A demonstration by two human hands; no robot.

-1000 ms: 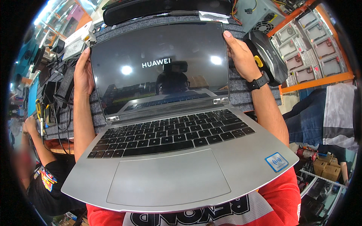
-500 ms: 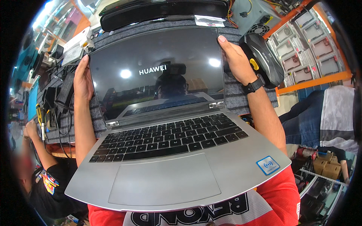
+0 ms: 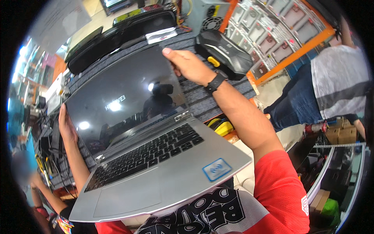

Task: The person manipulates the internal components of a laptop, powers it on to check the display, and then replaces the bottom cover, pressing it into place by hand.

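Note:
An open silver laptop [image 3: 163, 171] with a black keyboard and a dark, reflective screen [image 3: 124, 101] rests against my chest, tilted with its right side higher. My left hand [image 3: 66, 126] grips the left edge of the screen lid. My right hand [image 3: 189, 64], with a black watch on the wrist, grips the lid's top right corner. A blue sticker sits on the palm rest at the right.
A grey ribbed mat [image 3: 202, 97] covers the bench behind the laptop. A black device with a yellow button [image 3: 224, 54] lies at the right, long black cases [image 3: 117, 33] at the back. A person in jeans [image 3: 311, 93] stands at right; another person sits at lower left [image 3: 23, 171].
The view and laptop have swung: the laptop now sits tilted and turned to the left. Both hands stay on the screen lid's edges.

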